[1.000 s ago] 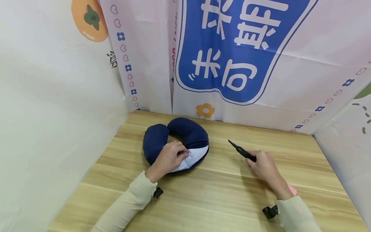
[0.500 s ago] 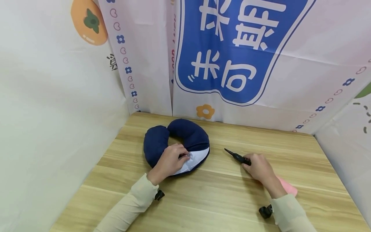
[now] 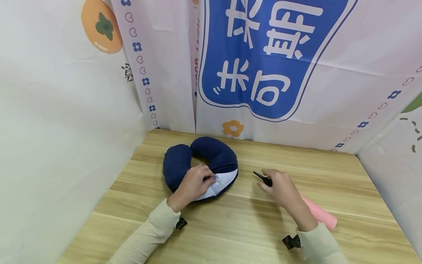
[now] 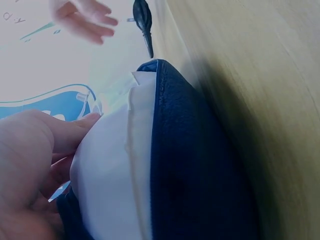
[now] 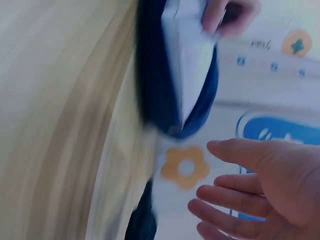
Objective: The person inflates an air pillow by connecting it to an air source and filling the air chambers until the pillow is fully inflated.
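A navy U-shaped neck pillow (image 3: pixel 217 152) lies on the wooden table, its cover turned back to bare a white inner lining (image 3: pixel 228 178). My left hand (image 3: pixel 192 183) pinches a small clear valve (image 3: pixel 215 178) on that lining between thumb and fingers. To the right of the pillow is a black air blower (image 3: pixel 267 181) with a narrow nozzle; its rear is hidden by my right hand in the head view. In the right wrist view, the fingers of my right hand (image 5: pixel 265 185) are spread, apart from the blower (image 5: pixel 142 220).
A pink cylinder (image 3: pixel 321 214) lies beneath my right forearm on the table (image 3: pixel 227 238). Printed white cloth walls (image 3: pixel 171 73) enclose the table at the back and both sides. Black wrist cameras stick out below both cuffs.
My right hand has moved left with the black blower and let go of it, fingers now spread. More of the pink cylinder shows. My left hand stays at the valve.
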Demonstrator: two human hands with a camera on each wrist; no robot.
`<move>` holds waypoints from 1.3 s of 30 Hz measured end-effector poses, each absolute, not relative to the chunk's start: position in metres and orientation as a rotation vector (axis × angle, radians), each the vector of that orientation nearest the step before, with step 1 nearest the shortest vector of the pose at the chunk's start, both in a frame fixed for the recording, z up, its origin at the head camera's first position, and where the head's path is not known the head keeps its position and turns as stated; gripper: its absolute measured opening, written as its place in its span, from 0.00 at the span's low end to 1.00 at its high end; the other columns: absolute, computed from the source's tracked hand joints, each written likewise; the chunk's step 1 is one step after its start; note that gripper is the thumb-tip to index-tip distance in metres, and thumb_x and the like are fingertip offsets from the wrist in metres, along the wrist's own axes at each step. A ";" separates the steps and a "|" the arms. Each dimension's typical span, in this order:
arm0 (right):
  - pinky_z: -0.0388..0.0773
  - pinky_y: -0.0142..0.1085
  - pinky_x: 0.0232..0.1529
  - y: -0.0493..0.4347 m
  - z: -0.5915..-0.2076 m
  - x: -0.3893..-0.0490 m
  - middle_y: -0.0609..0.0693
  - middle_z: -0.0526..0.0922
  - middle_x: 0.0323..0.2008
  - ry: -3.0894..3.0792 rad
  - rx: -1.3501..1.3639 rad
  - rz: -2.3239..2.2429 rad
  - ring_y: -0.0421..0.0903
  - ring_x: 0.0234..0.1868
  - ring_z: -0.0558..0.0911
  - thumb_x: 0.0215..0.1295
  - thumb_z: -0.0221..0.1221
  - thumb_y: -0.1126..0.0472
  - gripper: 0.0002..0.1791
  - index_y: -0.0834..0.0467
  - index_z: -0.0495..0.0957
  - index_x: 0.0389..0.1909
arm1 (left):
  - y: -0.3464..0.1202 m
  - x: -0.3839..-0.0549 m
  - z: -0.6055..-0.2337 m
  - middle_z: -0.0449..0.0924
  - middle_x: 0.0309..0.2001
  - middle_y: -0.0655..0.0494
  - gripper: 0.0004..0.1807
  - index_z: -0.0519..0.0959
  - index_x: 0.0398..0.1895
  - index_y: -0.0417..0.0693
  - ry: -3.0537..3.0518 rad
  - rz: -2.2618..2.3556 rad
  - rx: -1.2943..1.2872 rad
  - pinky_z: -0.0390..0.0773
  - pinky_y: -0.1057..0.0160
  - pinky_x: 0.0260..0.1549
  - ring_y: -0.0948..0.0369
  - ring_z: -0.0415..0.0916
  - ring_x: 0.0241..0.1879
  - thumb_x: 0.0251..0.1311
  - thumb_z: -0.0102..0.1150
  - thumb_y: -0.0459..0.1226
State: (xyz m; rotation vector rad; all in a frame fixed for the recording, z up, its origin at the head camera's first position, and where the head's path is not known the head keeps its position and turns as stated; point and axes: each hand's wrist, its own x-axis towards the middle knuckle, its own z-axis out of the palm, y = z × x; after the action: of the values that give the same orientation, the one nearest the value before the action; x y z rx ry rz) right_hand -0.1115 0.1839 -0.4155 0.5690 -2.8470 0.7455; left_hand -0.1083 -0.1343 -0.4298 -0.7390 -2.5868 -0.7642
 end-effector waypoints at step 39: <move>0.85 0.29 0.40 0.079 -0.438 -0.109 0.48 0.92 0.39 -2.620 0.869 1.267 0.41 0.39 0.89 0.71 0.68 0.63 0.04 0.58 0.90 0.40 | -0.124 -0.104 -0.432 0.86 0.35 0.56 0.03 0.90 0.37 0.45 -2.573 -0.694 -0.725 0.85 0.61 0.38 0.60 0.83 0.36 0.62 0.73 0.30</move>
State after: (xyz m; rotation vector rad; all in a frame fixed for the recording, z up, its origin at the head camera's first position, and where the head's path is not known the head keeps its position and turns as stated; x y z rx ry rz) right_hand -0.1094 0.0793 -0.4378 0.8691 -2.6202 1.2669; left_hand -0.1040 -0.1238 -0.4317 -0.7250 -2.5727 -0.6944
